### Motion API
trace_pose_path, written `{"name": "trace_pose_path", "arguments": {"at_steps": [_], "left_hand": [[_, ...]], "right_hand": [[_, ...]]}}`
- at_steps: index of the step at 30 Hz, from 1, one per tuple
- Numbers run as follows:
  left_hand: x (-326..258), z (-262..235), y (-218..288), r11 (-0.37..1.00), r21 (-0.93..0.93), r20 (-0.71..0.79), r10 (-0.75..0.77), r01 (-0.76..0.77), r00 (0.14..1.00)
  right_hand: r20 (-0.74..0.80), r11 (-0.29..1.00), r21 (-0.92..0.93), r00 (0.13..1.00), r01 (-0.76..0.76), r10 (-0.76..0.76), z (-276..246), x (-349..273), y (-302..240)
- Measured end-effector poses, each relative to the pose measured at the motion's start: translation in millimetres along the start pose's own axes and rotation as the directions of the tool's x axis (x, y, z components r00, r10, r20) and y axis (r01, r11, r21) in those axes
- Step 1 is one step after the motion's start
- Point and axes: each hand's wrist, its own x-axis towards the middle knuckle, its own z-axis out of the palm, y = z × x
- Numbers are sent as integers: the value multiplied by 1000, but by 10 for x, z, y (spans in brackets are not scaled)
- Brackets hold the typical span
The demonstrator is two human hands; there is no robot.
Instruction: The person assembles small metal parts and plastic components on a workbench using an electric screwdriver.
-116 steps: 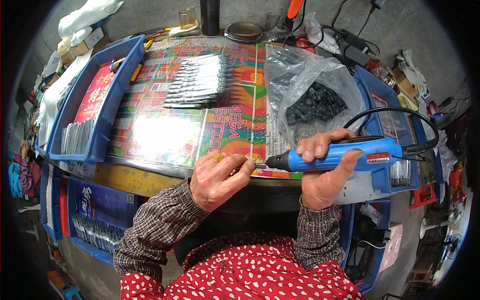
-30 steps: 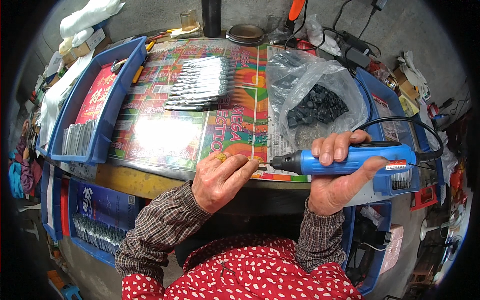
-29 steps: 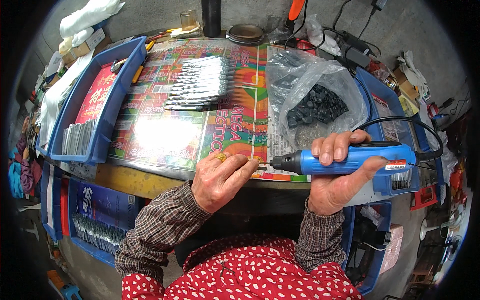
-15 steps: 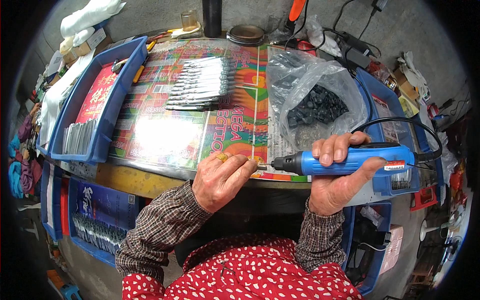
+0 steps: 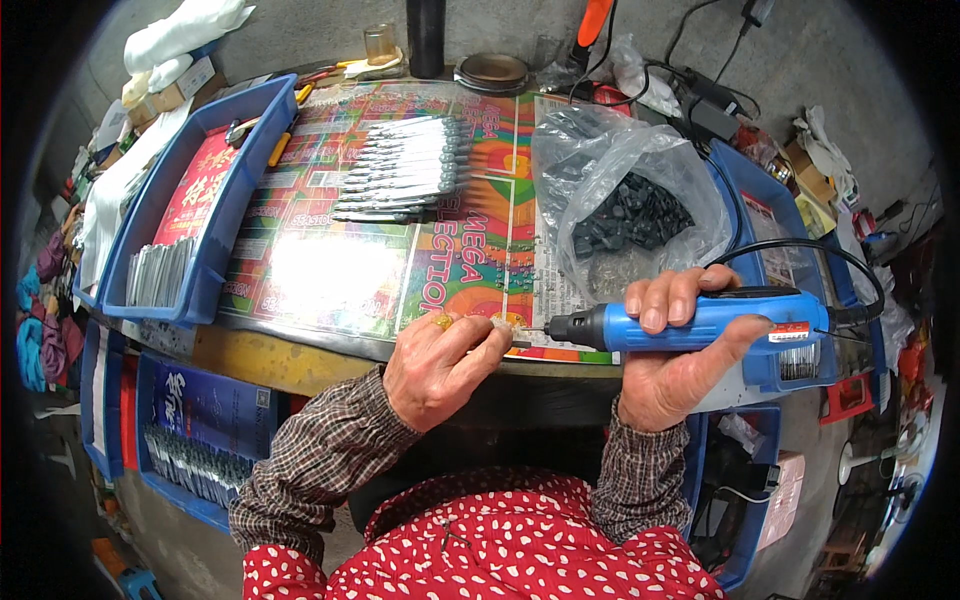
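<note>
My right hand (image 5: pixel 665 385) is wrapped round a blue electric screwdriver (image 5: pixel 637 328), held level above the table's near edge. Its black nose and thin bit (image 5: pixel 536 329) point left toward my other hand. The fingers of my left hand (image 5: pixel 435 370) are pinched together just left of the bit. A small dark end shows at the fingertips, but the piece itself is mostly hidden. Farther back lies a stack of slim silver metal pieces (image 5: pixel 400 170). To its right, an opened clear plastic bag (image 5: pixel 580 160) holds small black parts (image 5: pixel 635 215).
A blue tray (image 5: pixel 222 235) with silver pieces stands at the left; another blue bin (image 5: pixel 205 510) sits below it. Blue bins (image 5: pixel 745 165) line the right side. The screwdriver's black cable (image 5: pixel 850 250) loops at the right. A black cylinder (image 5: pixel 427 40) stands at the back.
My left fingertips have drawn slightly left, away from the bit, and curled a little more. The right hand and the screwdriver have hardly moved.
</note>
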Motion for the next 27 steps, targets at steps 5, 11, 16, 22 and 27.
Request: {"name": "trace_pose_path", "arguments": {"at_steps": [5,11,16,22,27], "left_hand": [[-71,-80,104,998,-66,-101,-28,21,995],[-173,-149,143,995,-88,-138,-66,54,988],[-264,-157,146,991,-95,-156,-110,96,982],[-283,-157,151,987,-102,-191,-146,128,971],[-286,-164,140,996,-30,-148,-87,84,985]], "right_hand": [[9,1000,2,1000,-7,7,37,-27,-18],[24,1000,9,1000,-6,6,178,-80,18],[49,1000,9,999,-10,9,274,-131,27],[66,1000,-12,998,-16,17,305,-162,72],[83,1000,24,996,-19,17,293,-163,87]]}}
